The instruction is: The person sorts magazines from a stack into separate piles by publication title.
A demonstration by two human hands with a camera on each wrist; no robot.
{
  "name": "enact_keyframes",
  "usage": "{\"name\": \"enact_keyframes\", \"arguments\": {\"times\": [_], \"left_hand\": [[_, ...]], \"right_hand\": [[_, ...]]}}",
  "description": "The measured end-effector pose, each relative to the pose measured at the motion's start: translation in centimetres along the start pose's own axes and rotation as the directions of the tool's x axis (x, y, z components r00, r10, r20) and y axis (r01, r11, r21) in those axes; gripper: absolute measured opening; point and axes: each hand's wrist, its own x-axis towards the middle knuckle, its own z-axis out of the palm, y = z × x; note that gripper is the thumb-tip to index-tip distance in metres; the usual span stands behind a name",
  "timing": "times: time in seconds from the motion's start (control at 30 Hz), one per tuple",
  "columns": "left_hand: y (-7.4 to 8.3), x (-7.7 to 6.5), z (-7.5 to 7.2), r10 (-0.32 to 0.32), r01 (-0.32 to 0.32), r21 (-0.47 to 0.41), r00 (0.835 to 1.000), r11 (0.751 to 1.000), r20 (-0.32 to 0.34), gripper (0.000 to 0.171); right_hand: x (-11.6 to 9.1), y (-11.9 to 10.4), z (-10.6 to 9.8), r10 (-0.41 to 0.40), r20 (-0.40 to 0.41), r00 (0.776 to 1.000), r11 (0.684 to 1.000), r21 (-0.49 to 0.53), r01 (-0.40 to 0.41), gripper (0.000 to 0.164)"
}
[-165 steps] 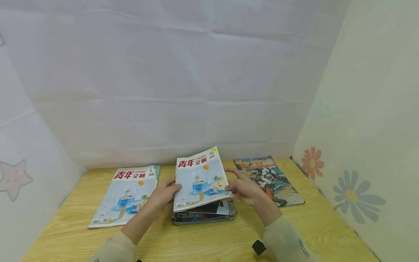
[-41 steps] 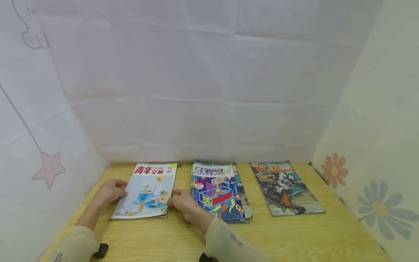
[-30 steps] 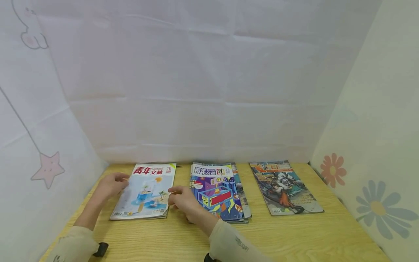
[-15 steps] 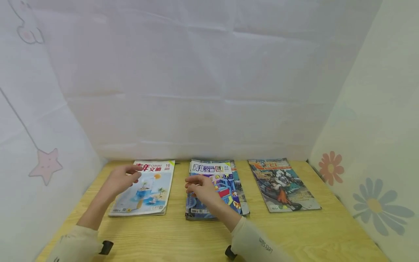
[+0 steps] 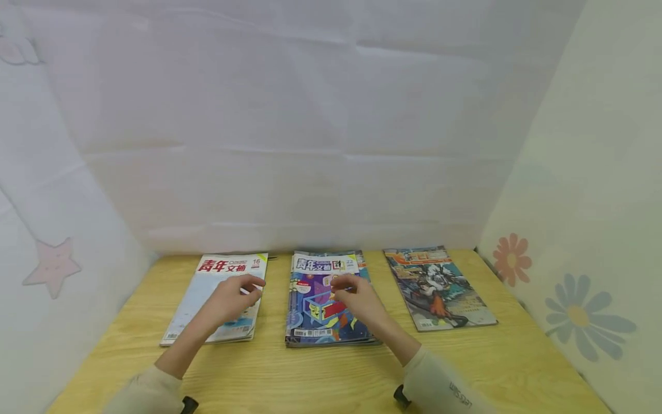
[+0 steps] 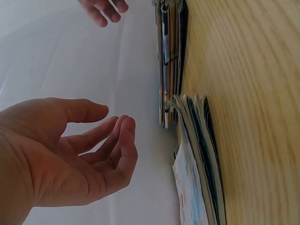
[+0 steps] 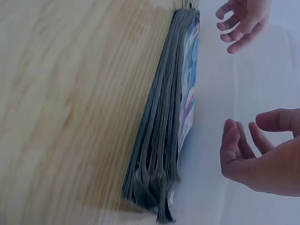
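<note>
My left hand [image 5: 233, 299] hangs in the air over the right part of the left magazine pile, fingers loosely curved and holding nothing. That pile is topped by a magazine with a pale blue beach cover [image 5: 188, 293] and red title. Above the middle stack, my right hand [image 5: 359, 296] is raised, thumb and fingers apart with nothing between them. A purple-covered magazine [image 5: 310, 287] lies on top of this stack. In the right wrist view the thick stack [image 7: 164, 108] shows its page edges, with the right hand [image 7: 262, 159] clear of it. The left wrist view shows the left pile [image 6: 197, 164] below the hand.
A dark comic-style magazine [image 5: 439, 290] lies at the right on the wooden table [image 5: 310, 379]. A white cloth backdrop [image 5: 289, 144] rises behind the table's far edge. Side panels carry a pink star [image 5: 52, 267] and a blue flower [image 5: 579, 313].
The beach-cover magazine went from the middle stack onto the left pile, baring the purple cover. Both hands then let go, lifted and moved right, the right hand over the middle stack.
</note>
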Motion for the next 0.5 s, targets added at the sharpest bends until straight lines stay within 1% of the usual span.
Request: {"name": "enact_keyframes", "arguments": {"times": [0.1,0.27,0.37,0.43,0.5], "left_hand": [[0.8,0.2,1.4,0.004,-0.004,-0.008,1.000,1.000,0.016,0.028],[1.8,0.7,3.3,-0.034,0.035,-0.030,0.999,0.999,0.033,0.032],[2.0,1.2,4.5,-0.064,0.066,-0.026,0.997,0.997,0.045,0.040],[2.1,1.5,5.1,-0.088,0.089,-0.030,0.995,0.996,0.050,0.045],[2.1,1.7,5.7,-0.106,0.110,-0.062,0.992,0.992,0.060,0.049]], "right_hand": [[-0.3,0.4,-1.2,0.013,0.005,1.000,0.997,-0.073,-0.013,0.025],[-0.6,1.3,-2.7,0.052,0.020,0.998,0.987,-0.152,-0.048,0.027],[-0.7,1.6,-3.7,0.080,0.047,0.996,0.977,-0.201,-0.069,0.032],[-0.8,1.7,-4.2,0.099,0.079,0.992,0.968,-0.240,-0.078,0.036],[-0.8,1.8,-4.6,0.104,0.102,0.989,0.958,-0.278,-0.072,0.038]]}}
